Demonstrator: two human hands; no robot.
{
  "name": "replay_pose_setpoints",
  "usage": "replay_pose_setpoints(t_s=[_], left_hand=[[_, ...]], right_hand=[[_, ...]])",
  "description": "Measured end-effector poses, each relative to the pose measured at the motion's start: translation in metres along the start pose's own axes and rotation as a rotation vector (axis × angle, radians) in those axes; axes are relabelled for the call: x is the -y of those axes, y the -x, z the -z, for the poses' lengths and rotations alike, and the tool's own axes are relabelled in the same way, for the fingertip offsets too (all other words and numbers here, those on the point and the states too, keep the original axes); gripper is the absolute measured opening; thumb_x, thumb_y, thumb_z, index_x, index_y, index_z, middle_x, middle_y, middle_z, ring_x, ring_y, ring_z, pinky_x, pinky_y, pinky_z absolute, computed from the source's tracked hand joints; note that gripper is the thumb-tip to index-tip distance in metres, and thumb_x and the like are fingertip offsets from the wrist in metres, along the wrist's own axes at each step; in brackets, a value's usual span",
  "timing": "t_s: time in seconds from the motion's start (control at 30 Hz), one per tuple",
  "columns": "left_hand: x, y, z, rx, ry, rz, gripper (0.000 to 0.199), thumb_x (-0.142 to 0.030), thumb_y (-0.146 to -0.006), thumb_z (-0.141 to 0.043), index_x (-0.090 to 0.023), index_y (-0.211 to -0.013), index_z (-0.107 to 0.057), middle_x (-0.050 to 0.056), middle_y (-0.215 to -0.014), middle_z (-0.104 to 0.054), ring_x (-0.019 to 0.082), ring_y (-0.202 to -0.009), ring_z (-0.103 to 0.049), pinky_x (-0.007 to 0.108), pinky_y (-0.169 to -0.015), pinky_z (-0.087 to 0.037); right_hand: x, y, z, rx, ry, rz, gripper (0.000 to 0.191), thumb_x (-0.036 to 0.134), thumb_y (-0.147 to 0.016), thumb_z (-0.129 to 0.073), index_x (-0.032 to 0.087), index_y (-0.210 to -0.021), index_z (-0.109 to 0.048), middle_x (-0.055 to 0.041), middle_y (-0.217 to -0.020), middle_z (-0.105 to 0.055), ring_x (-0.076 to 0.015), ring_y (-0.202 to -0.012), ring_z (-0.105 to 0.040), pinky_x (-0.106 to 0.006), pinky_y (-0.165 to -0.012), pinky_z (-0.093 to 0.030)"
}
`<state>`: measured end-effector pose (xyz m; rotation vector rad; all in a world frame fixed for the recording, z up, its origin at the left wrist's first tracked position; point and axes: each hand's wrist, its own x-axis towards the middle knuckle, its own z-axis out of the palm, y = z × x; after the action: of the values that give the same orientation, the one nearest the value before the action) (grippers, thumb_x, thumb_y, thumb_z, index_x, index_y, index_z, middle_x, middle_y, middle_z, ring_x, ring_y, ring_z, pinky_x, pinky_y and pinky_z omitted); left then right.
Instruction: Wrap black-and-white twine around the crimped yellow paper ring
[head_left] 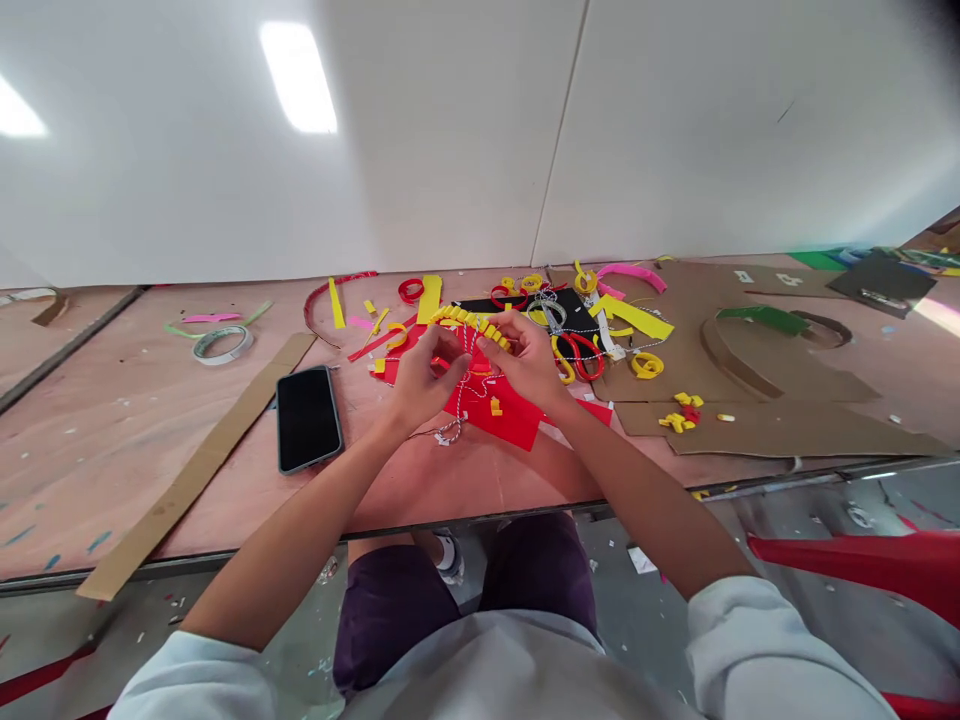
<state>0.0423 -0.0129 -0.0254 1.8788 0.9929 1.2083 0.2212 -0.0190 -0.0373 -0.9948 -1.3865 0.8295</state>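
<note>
While the left hand (424,378) pinches red-and-white twine (460,392), the right hand (529,362) grips a pleated yellow paper strip (469,322) between its fingers (501,338) above red card (499,415).

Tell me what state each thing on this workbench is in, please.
Left hand: raised, fingers curled beside the red-and-white twisted string.
Right hand: raised, fingertips near the yellow notched paper strip.
Black glass smartphone: lying face up, screen dark.
White tape roll: lying flat.
Red-handled scissors: lying flat.

Yellow strip (454,316), probably matt paper.
</note>
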Motion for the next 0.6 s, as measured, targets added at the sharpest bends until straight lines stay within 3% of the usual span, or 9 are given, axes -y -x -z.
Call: replay_pose_setpoints(t_s=[0.2, 0.33, 0.47, 0.6], left_hand=[[0.005, 0.003, -0.003, -0.03, -0.084, -0.065, 0.013, -0.022, -0.087, -0.067, -0.022, -0.09, -0.054, -0.001, -0.083, -0.062, 0.013, -0.073, -0.056, 0.025, -0.063, -0.042], [0.01, 0.002, -0.002, 0.022, -0.103, -0.108, 0.016, -0.02, -0.083, -0.07, -0.022, -0.091, -0.056, -0.001, -0.083, -0.061, 0.013, -0.072, -0.055, 0.026, -0.064, -0.041], [0.012, 0.001, 0.0, 0.043, -0.126, -0.133, 0.008, -0.016, -0.085, -0.064, -0.021, -0.082, -0.058, 0.002, -0.083, -0.063, 0.015, -0.076, -0.057, 0.027, -0.067, -0.041], [0.009, 0.002, 0.003, 0.049, -0.077, -0.12, 0.013, -0.023, -0.089, -0.061, -0.02, -0.077, -0.059, 0.003, -0.082, -0.064, 0.016, -0.076, -0.056, 0.027, -0.066, -0.04]], right_hand=[[-0.005, 0.001, -0.004, 0.001, 0.015, -0.017, 0.047, 0.061, -0.081, -0.079, 0.024, -0.105, -0.064, -0.0031, -0.094, -0.07, -0.0175, -0.083, -0.066, -0.028, -0.065, -0.051], [-0.005, 0.003, -0.007, 0.023, 0.002, -0.017, 0.046, 0.058, -0.078, -0.081, 0.023, -0.102, -0.063, -0.0027, -0.092, -0.07, -0.0174, -0.081, -0.066, -0.028, -0.064, -0.051], [-0.004, 0.004, -0.009, 0.037, -0.005, -0.039, 0.044, 0.056, -0.08, -0.08, 0.023, -0.102, -0.062, -0.002, -0.087, -0.068, -0.0165, -0.074, -0.063, -0.029, -0.06, -0.048], [-0.006, 0.004, -0.009, 0.023, 0.005, -0.024, 0.044, 0.057, -0.08, -0.08, 0.022, -0.1, -0.063, -0.0013, -0.085, -0.067, -0.0161, -0.074, -0.061, -0.029, -0.062, -0.048]])
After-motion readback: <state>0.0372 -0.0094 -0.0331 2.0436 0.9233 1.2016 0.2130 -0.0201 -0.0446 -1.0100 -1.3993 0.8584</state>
